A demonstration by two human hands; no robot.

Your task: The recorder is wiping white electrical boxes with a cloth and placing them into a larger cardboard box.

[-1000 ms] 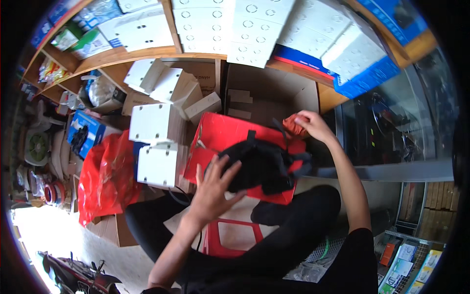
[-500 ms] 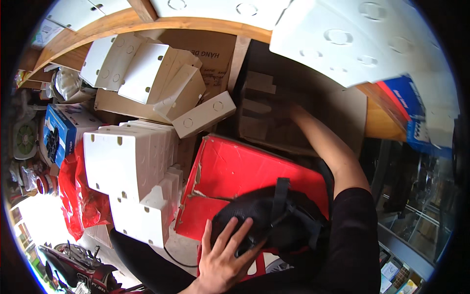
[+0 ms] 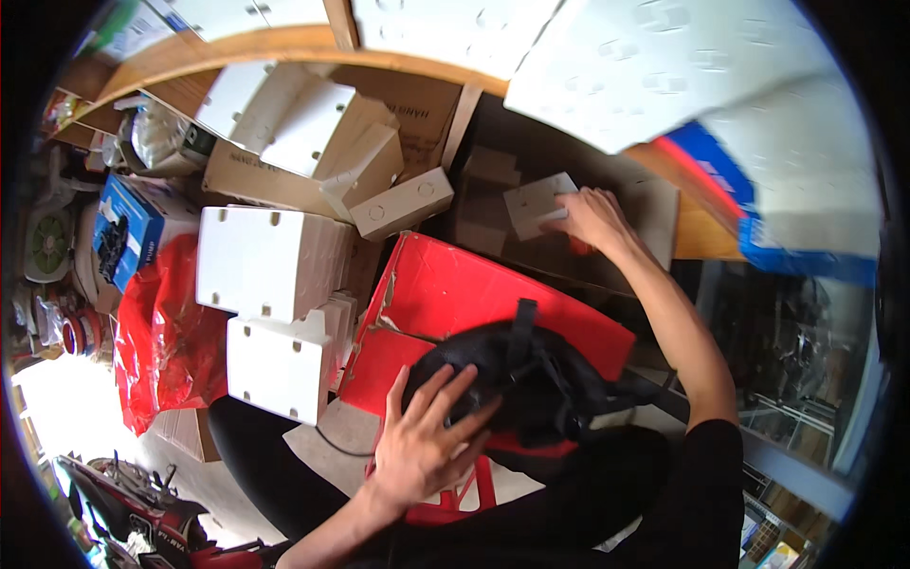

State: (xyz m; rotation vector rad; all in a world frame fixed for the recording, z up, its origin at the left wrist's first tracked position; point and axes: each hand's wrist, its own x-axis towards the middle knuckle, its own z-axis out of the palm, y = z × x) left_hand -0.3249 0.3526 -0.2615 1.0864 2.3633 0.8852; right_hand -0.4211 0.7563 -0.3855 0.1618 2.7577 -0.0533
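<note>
My left hand (image 3: 431,427) rests open, fingers spread, on a black mesh bag with straps (image 3: 517,375), which lies on a red cardboard box (image 3: 474,284). My right hand (image 3: 592,218) reaches into a dark, open cardboard box (image 3: 645,228) beyond the red one, fingers curled around the edge of a small pale cardboard piece (image 3: 531,204). An orange-red item (image 3: 580,245) shows just below those fingers, partly hidden.
Stacked white boxes (image 3: 251,256), a red plastic bag (image 3: 166,351) and a blue box (image 3: 133,228) stand left. Folded cartons (image 3: 398,204) lie under a wooden shelf holding white boxes (image 3: 616,76). A motorbike (image 3: 114,503) is lower left, a glass cabinet (image 3: 796,351) right.
My right hand moved from holding an orange-red bundle beside the red box into the cardboard box, where it now grips a pale piece. My left hand settled onto the black bag.
</note>
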